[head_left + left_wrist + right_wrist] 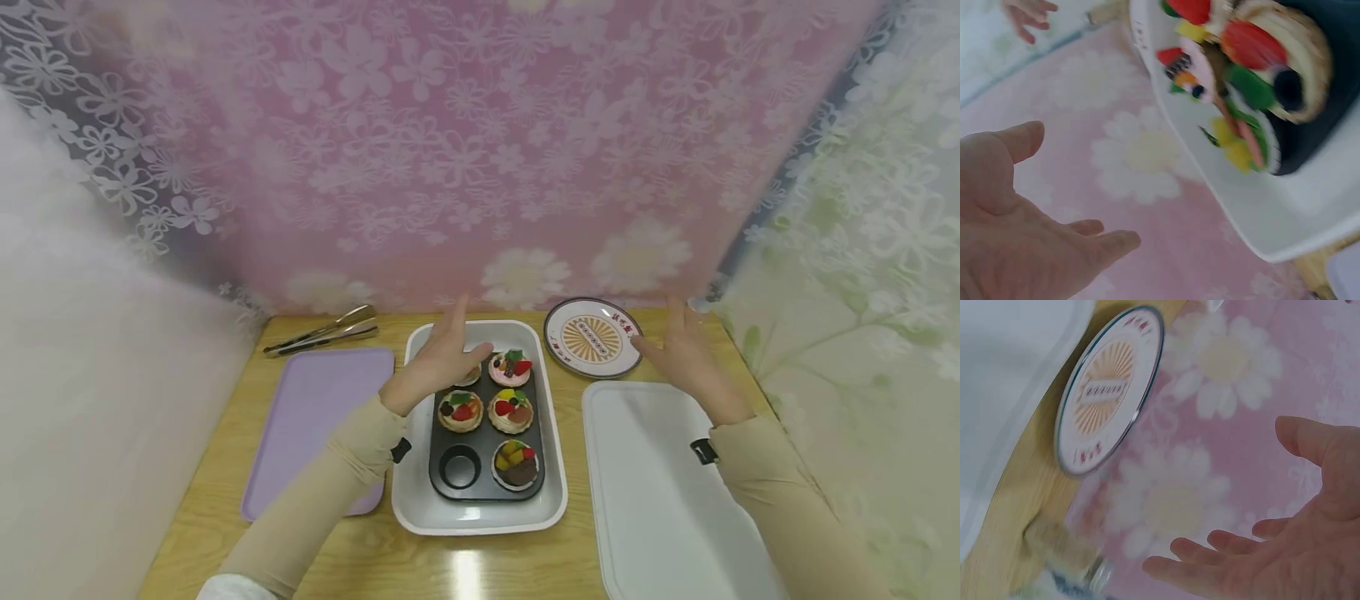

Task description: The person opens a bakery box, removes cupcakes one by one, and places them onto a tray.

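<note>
My left hand (435,358) is raised above the far left part of a dark muffin tin (486,450), fingers extended and palm bare. The tin sits inside a deep white tray (480,530). Several fruit-topped tarts (511,412) fill its cups; the near-left cup (460,467) is bare, and my hand partly hides the far-left tart (470,377). In the left wrist view the hand (1029,231) stays apart from the tarts (1254,47). Near a round patterned plate (592,337) hovers my right hand (686,358), fingers loosely spread, holding nothing (1285,544).
Metal tongs (322,333) lie at the back left, behind a lavender tray (322,425). A flat white tray (667,475) lies on the right, under and beside my right forearm. Floral curtains (480,192) close off the wooden table (420,567) at the back and sides.
</note>
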`<state>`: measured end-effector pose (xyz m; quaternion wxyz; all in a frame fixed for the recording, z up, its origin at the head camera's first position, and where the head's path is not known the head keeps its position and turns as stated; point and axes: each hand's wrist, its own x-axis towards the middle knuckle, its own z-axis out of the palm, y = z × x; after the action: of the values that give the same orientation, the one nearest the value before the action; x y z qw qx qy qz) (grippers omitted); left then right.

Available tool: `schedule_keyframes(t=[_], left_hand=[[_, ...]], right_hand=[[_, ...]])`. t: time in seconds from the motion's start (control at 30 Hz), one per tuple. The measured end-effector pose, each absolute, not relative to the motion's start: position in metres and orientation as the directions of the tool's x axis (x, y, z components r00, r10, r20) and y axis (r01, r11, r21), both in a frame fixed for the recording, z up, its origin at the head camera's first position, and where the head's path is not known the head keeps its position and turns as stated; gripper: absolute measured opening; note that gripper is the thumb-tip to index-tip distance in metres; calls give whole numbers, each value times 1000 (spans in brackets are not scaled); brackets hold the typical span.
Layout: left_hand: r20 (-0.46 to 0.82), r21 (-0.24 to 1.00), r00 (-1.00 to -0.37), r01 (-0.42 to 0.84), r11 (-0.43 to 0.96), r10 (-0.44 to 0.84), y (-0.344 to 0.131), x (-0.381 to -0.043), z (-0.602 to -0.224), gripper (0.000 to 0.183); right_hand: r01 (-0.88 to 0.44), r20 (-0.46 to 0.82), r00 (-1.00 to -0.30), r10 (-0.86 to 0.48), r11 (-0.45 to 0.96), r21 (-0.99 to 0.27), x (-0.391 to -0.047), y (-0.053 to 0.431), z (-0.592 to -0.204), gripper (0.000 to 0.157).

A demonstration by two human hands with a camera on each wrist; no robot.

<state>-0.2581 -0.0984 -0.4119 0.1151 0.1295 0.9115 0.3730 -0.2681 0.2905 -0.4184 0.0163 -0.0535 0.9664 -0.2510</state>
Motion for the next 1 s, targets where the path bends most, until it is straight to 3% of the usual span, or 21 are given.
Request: schedule_keyframes(t=[0.43,0.57,1.0], left_hand=[[-180,668,-903,180,722,391,-124,-272,-457,89],[-173,659,-913,172,732,371,-124,-274,-468,87],[-237,624,-912,121,772,335,-120,-284,-482,89]], right_hand=[[-79,-102,-978,-184,770,-633,-305,190,-463,92],[-81,-123,-967,-222,729,-680,-308,176,-476,94],[101,-243,-949,-202,533,-840,-307,150,-489,86]])
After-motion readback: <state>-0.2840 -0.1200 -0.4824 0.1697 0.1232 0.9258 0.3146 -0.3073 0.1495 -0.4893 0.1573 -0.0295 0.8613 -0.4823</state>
